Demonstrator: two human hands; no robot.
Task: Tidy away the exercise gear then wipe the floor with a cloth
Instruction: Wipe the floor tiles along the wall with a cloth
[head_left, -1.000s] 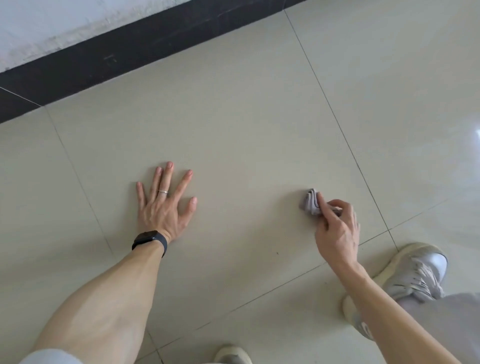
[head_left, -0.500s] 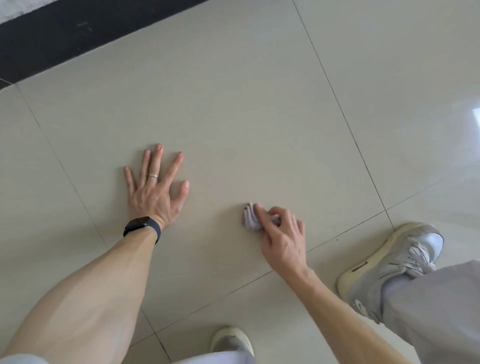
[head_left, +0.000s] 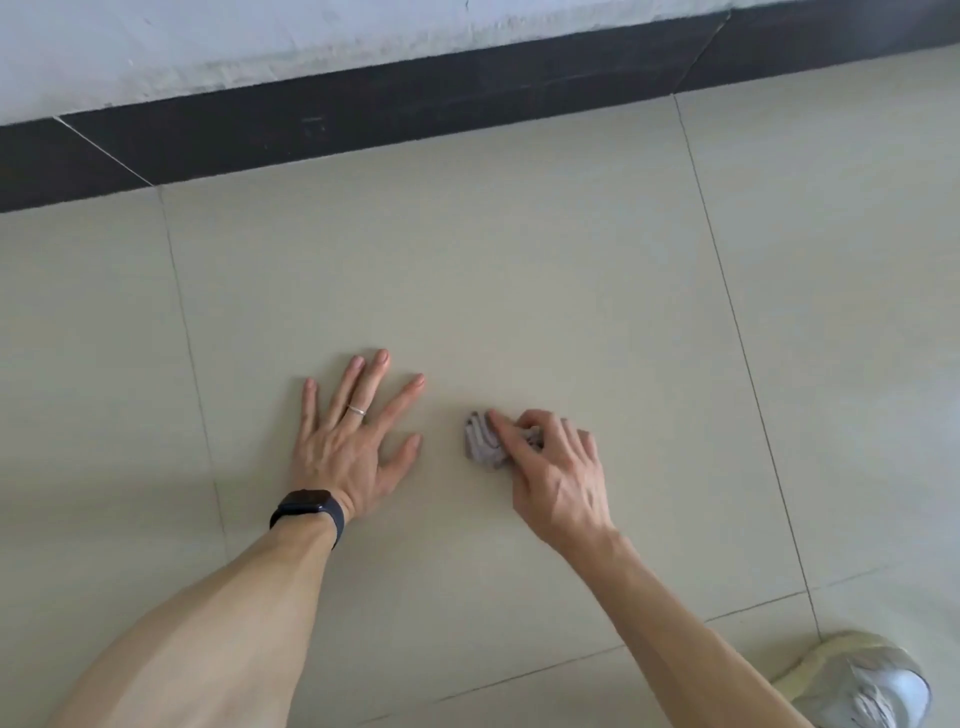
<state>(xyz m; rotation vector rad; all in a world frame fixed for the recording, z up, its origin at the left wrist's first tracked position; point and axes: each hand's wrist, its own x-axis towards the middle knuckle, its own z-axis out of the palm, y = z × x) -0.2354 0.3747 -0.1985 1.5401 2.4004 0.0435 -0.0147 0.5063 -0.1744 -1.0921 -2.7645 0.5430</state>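
The person is crouching low over the pale tiled floor (head_left: 467, 286), leaning on the left hand (head_left: 343, 447), which is lying flat on a tile with its fingers (head_left: 400, 400) spread wide and straight, holding nothing. A thin ring (head_left: 356, 410) is sitting on one finger and a dark watch (head_left: 309, 506) is wrapping the wrist. Just beside that hand, to its right and apart from the thumb, the right hand (head_left: 561, 478) is pressing a small crumpled grey cloth (head_left: 483, 441) down onto the same tile. Its fingers (head_left: 506, 431) are curling over the wad, with the forefinger lying along the top, and part of the cloth is poking out on the left. A grey shoe (head_left: 862, 680) is showing at the lower right corner. Farther off, a dark skirting (head_left: 363, 124) is running along the foot of a scuffed white wall (head_left: 208, 47).
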